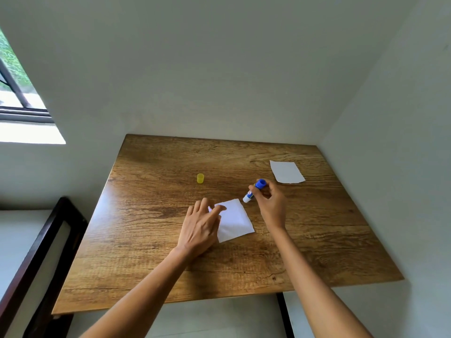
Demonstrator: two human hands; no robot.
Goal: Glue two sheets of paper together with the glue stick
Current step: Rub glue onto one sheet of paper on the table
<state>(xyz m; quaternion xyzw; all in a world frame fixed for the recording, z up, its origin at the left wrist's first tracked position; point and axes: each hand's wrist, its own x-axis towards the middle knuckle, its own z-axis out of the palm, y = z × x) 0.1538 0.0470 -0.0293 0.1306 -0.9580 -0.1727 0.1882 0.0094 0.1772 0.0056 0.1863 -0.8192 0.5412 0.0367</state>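
A small white paper sheet (235,219) lies near the middle of the wooden table (151,252). My left hand (201,228) rests flat on that sheet's left edge, fingers spread. My right hand (269,203) grips a glue stick (253,190) with a blue end, tilted, its white tip pointing down just past the sheet's upper right corner. Whether the tip touches the table I cannot tell. A second white sheet (287,172) lies at the far right of the table. The yellow cap (200,178) stands alone beyond the near sheet.
White walls close in behind and to the right of the table. A dark wooden frame (41,247) stands to the left, and a window (14,93) is at the upper left.
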